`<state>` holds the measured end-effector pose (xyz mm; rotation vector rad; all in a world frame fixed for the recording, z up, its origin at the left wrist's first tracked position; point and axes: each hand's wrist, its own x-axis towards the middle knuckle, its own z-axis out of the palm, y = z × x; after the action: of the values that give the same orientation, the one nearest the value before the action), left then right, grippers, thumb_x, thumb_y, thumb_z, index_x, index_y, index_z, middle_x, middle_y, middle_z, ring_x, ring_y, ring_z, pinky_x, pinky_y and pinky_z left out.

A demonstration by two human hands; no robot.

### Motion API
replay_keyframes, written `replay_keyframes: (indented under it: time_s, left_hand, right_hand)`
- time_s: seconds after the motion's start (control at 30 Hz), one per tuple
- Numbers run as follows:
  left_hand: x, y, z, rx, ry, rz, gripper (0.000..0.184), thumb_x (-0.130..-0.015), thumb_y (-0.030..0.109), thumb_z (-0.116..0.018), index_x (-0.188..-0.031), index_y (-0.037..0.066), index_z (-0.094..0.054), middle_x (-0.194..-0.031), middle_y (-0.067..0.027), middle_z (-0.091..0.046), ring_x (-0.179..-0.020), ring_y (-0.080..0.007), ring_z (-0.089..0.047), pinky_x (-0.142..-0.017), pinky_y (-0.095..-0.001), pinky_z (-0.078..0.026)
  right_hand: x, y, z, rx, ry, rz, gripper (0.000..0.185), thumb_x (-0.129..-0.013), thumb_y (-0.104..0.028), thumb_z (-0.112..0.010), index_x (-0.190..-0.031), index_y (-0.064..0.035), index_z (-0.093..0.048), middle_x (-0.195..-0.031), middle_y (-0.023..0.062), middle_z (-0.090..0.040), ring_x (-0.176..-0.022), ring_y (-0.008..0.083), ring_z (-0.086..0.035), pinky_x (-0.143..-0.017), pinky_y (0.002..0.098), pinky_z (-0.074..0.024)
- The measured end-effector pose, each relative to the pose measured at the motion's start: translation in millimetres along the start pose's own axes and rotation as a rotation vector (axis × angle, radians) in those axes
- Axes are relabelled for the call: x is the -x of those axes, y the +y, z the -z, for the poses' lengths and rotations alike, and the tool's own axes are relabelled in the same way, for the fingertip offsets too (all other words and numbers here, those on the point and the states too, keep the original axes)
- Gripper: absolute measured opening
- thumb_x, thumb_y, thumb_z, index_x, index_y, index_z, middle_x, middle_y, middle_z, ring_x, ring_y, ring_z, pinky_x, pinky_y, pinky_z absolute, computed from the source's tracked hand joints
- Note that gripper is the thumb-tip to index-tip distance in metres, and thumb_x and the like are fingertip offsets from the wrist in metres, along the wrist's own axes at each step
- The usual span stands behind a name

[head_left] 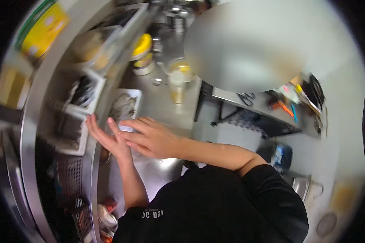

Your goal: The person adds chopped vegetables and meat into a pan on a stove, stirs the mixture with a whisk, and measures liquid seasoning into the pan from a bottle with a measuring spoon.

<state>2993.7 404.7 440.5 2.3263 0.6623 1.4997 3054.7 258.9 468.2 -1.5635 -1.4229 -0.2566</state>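
My left hand [111,139] is raised over the steel counter [160,115], fingers stretched out and no object in it. Across its palm and thumb side lie the outstretched fingers of my right hand [152,137], which looks to be touching it and also holds nothing. Just beyond both hands sits a white tray [136,97] with greyish contents, blurred. Farther up the counter are a tub with a yellow lid [142,46], a spoon [158,82] and a clear jug [184,65] with something yellow inside. In front of the jug stands a pale, bottle-like container [177,87].
Along the left runs a metal shelf [28,133] with white bins [95,91] holding dark items. On the right, a side table [227,96] carries scissors [246,98] and an orange-handled tool [287,108]. Below it stands a dark bin [286,156]. A large blurred oval covers the upper right.
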Motion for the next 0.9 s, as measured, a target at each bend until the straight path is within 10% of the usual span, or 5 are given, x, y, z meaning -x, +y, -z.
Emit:
replay_keyframes:
  time_s: [0.3, 0.43, 0.9]
  left_hand:
    - [107, 140, -74, 0.546, -0.572, -0.263, 0.058, -0.091, 0.020, -0.062, -0.141, 0.005, -0.037, -0.145, -0.0212, -0.032, -0.134, -0.0368, -0.033, -0.109, -0.0489, -0.027]
    - [149, 213, -70, 0.689, -0.720, -0.408, 0.058, -0.091, 0.020, -0.062, -0.141, 0.004, -0.037, -0.145, -0.0212, -0.032, -0.134, -0.0366, -0.032, -0.109, -0.0487, -0.027]
    - [380, 446, 92, 1.010, -0.981, -0.804, 0.060, -0.090, 0.022, -0.064, -0.140, 0.003, -0.037, -0.148, -0.0211, -0.026, -0.137, -0.0356, -0.027, -0.110, -0.0490, -0.024]
  right_hand:
    - [107, -37, 129, 0.434, 0.046, -0.174, 0.024, -0.088, -0.024, -0.058, -0.106, -0.0082, -0.060, -0.101, 0.0107, -0.052, -0.090, 0.0287, -0.056, -0.075, 0.0382, -0.0490]
    - [164, -65, 169, 0.534, 0.432, -0.184, 0.022, -0.077, -0.023, -0.063, -0.095, -0.0108, -0.062, -0.093, 0.0108, -0.051, -0.085, 0.0306, -0.056, -0.069, 0.0437, -0.0502]
    - [523, -316, 278, 0.965, 0.884, -0.606, 0.025, -0.084, -0.014, -0.062, -0.107, -0.0074, -0.064, -0.105, 0.0134, -0.058, -0.096, 0.0310, -0.059, -0.081, 0.0405, -0.0505]
